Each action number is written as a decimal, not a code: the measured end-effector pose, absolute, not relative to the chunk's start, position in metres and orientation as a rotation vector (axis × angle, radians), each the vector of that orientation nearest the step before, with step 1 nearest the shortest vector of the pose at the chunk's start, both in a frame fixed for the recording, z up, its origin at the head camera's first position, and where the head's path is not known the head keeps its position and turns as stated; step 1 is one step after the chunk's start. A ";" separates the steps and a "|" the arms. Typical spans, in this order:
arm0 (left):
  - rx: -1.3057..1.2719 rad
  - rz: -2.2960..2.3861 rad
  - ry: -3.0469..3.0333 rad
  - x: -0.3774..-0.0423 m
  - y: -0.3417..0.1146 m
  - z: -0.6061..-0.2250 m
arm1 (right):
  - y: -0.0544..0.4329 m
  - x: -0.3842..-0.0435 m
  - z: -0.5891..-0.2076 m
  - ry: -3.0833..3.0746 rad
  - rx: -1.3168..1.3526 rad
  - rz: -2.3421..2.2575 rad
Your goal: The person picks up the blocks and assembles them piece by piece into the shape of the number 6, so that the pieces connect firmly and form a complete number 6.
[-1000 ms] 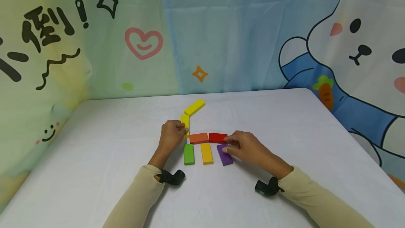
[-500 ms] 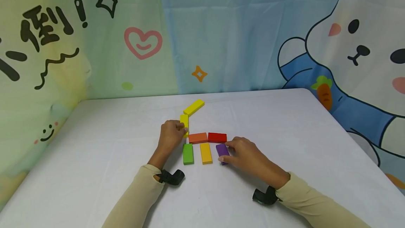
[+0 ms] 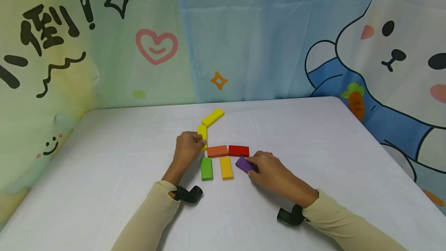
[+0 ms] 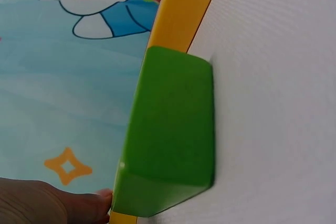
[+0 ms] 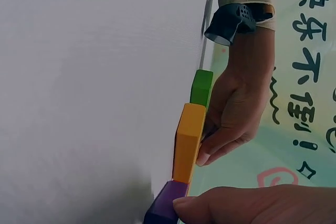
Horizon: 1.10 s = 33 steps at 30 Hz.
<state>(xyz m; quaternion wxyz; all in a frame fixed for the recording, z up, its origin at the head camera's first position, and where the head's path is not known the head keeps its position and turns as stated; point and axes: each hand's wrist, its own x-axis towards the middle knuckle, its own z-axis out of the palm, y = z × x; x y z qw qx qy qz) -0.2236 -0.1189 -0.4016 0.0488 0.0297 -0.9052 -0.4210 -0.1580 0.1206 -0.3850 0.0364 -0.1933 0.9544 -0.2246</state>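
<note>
My left hand [image 3: 187, 148] holds the near part of an upright-running yellow block [image 3: 202, 130] between thumb and fingers. My right hand [image 3: 271, 171] pinches a purple block [image 3: 245, 164], now slanted, its right end between thumb and fingers. In the right wrist view the thumb [image 5: 210, 206] presses against the purple block [image 5: 167, 203]. An orange block [image 3: 217, 151] and a red block [image 3: 238, 150] lie end to end between the hands. Below them are a green block [image 3: 206, 169] and an amber block [image 3: 226, 168].
A second yellow block [image 3: 213, 117] slants off the far end of the held yellow one. A small red bit [image 3: 271, 153] shows past the right hand's knuckles. The white-covered table [image 3: 122, 165] meets a printed cloth backdrop [image 3: 261, 42] behind.
My right hand has moved from the purple block's upper part to grip it, and the block has turned from near upright to a slant. The left hand stays on the yellow block.
</note>
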 end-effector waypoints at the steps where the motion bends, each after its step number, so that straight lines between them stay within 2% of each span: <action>1: 0.091 -1.285 -2.759 -0.224 -0.119 -0.402 | 0.121 -0.158 -0.385 2.930 -0.596 -0.690; 33: 0.092 -1.271 -2.749 -0.224 -0.119 -0.402 | 0.129 -0.157 -0.385 2.898 -0.562 -0.724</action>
